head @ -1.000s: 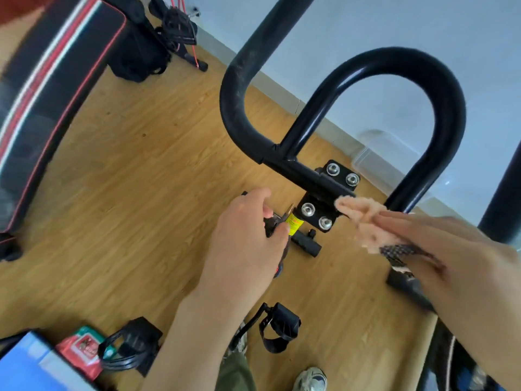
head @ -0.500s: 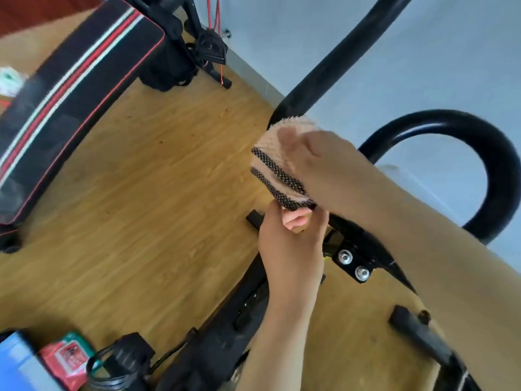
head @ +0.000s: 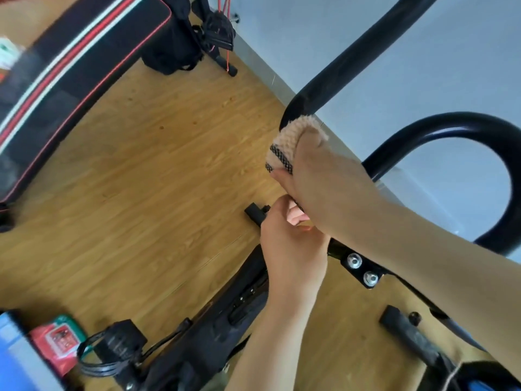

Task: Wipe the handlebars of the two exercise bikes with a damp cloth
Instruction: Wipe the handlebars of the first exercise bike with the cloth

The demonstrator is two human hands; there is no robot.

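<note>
A black tubular handlebar [head: 346, 60] of an exercise bike rises diagonally toward the top right, and its other loop [head: 501, 153] curves at the right. My right hand [head: 324, 176] presses a beige fluffy cloth [head: 290, 136] with a black-and-white edge band against the bend of the left bar. Below it, my left hand [head: 293, 249] is closed around the handlebar stem; what lies under its fingers is hidden. A bracket with two silver bolts [head: 362, 269] sits just right of that hand.
A black padded bench with red and white stripes [head: 64, 69] lies at upper left on the wooden floor. A black pedal with a strap [head: 118, 348], a red-green packet [head: 56, 340] and a blue box [head: 19, 359] sit at lower left. A grey wall runs along the right.
My right hand carried the cloth from the bolted bracket up to the bend of the left bar. My left hand stayed on the stem while the view shifted down and right.
</note>
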